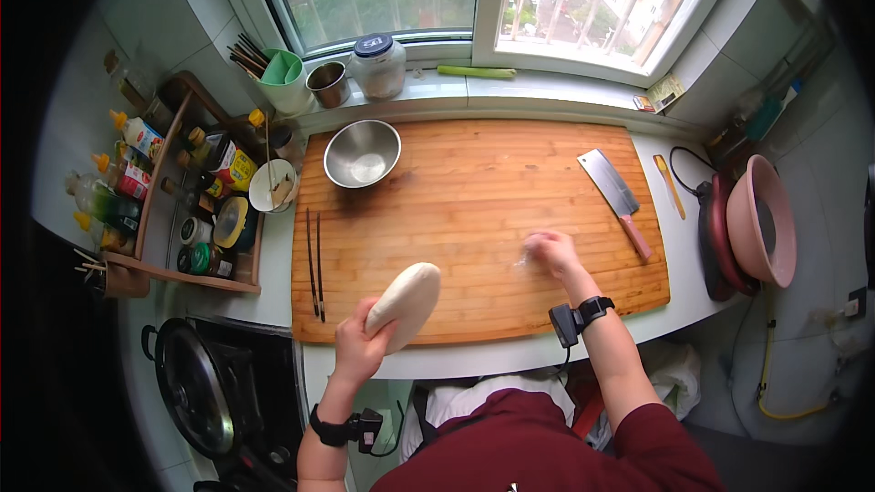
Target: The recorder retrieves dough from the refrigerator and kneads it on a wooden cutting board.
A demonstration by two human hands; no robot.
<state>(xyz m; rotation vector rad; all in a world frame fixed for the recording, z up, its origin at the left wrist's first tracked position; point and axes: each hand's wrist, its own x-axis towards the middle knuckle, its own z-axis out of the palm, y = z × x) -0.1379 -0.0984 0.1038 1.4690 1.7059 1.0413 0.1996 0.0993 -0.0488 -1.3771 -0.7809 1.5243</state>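
Observation:
A thick, pale disc of dough (410, 301) is gripped at its lower left edge by my left hand (362, 345), tilted up above the front edge of the wooden board (465, 191). Over the board's right half is my right hand (552, 253), blurred, with its fingers bent; a little white powder, perhaps flour, shows beside the fingertips. Whether anything is inside those fingers cannot be told. A cleaver (612, 188) with a reddish handle lies to the right of that hand. Two dark chopsticks (314, 263) lie on the board's left side, below a steel bowl (362, 154).
Left of the board are a rack (154, 201) of sauce bottles and jars, a small white bowl (263, 188) and a lidded pan (195, 389). A pink basin (745, 219) stands at right. Jar (377, 68), steel cup (329, 85) and green stalk (476, 72) line the sill.

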